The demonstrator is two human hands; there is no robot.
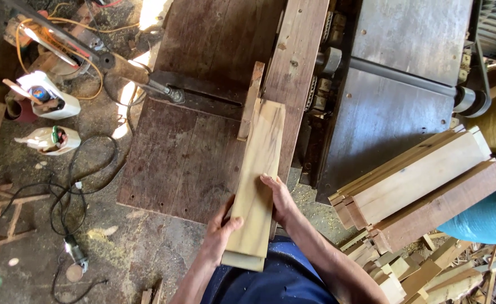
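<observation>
A pale wooden plank (257, 174) lies lengthwise on a dark wooden saw table (180, 163), its far end beside a thin cut strip (250, 101) that stands on edge. My left hand (221, 228) grips the plank's near left edge. My right hand (277, 198) presses flat on the plank's right side. A long brown fence board (297, 67) runs along the plank's right edge. No blade is visible.
A stack of cut boards (422, 183) rests at the right on a grey metal machine table (394, 101). Offcuts (428, 270) pile up at the lower right. White cut jugs (51, 95), cables (84, 169) and tools lie on the sawdust floor at left.
</observation>
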